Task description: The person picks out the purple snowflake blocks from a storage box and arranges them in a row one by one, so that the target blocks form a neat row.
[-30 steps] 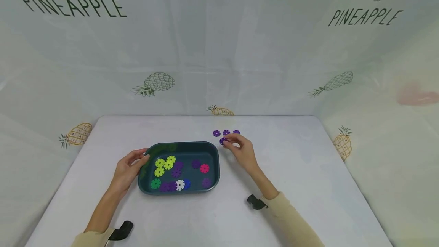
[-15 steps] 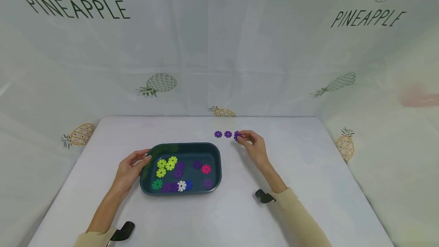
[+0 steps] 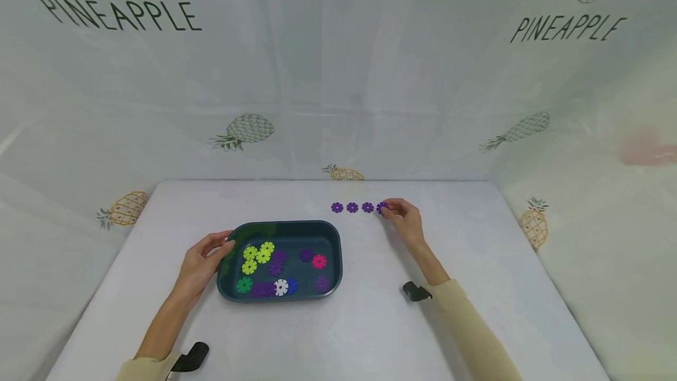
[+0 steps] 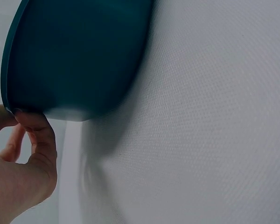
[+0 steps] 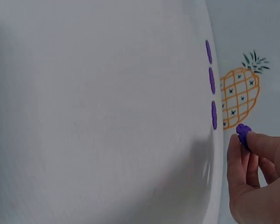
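My left hand point(image 3: 201, 261) pinches the left rim of a dark teal tray point(image 3: 288, 226); the left wrist view shows thumb and fingers on the rim of the tray point(image 4: 74, 60). Between thumb and fingertips, my right hand point(image 3: 406, 222) holds a purple notched disc point(image 3: 381, 208), seen edge-on as a purple disc point(image 5: 243, 134) in the right wrist view. It is at the right end of a row of three purple discs point(image 3: 352, 207) lying on the table. Inside the tray are yellow discs point(image 3: 263, 256), a green disc point(image 3: 244, 284), a white disc point(image 3: 281, 287), a pink disc point(image 3: 319, 261), a blue disc point(image 3: 292, 286) and several purple ones.
The white table point(image 3: 370, 334) ends at a back edge just beyond the row of discs. Behind it hangs a pale curtain point(image 3: 349, 75) printed with pineapples. Both wrists carry black camera mounts, such as the right mount point(image 3: 416, 291).
My right hand has moved right along the row with the purple disc, from below the row to its right end. The left hand keeps its hold on the tray.
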`<action>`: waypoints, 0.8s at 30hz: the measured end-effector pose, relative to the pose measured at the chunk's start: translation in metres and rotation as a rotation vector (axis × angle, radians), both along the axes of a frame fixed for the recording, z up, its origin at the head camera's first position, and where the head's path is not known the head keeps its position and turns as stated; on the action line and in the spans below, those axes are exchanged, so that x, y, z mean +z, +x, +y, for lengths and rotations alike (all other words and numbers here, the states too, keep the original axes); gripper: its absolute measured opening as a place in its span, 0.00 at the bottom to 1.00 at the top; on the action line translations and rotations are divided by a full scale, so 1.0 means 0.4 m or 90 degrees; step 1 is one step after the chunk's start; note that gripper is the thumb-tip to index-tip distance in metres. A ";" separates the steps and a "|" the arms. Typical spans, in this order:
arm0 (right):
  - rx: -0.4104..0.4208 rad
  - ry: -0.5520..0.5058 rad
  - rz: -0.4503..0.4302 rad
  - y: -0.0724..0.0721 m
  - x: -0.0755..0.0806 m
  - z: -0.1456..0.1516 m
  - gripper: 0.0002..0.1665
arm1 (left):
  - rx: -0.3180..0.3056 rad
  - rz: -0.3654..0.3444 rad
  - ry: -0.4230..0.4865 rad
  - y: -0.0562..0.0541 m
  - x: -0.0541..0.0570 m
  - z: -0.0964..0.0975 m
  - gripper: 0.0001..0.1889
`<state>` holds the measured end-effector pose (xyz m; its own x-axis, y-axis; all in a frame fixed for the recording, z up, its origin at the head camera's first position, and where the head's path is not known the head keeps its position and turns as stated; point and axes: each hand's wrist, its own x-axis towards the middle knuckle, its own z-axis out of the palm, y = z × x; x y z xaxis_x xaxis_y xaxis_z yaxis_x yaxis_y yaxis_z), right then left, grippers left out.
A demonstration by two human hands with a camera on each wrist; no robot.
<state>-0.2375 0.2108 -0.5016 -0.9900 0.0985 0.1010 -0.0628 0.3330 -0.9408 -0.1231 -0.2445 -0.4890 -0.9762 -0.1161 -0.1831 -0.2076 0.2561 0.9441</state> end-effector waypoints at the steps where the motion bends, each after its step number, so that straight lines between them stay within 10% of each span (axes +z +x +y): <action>1: -0.005 0.009 -0.011 -0.004 0.000 0.003 0.14 | 0.001 0.001 0.001 0.000 0.000 0.000 0.30; 24: 0.048 0.212 -0.013 -0.080 -0.023 0.012 0.12 | -0.003 0.000 0.020 -0.003 -0.008 -0.004 0.30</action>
<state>-0.2695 0.2157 -0.5109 -0.9954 -0.0094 0.0953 -0.0808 0.6167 -0.7830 -0.1241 -0.2462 -0.4922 -0.9766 -0.1057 -0.1874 -0.2071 0.2268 0.9517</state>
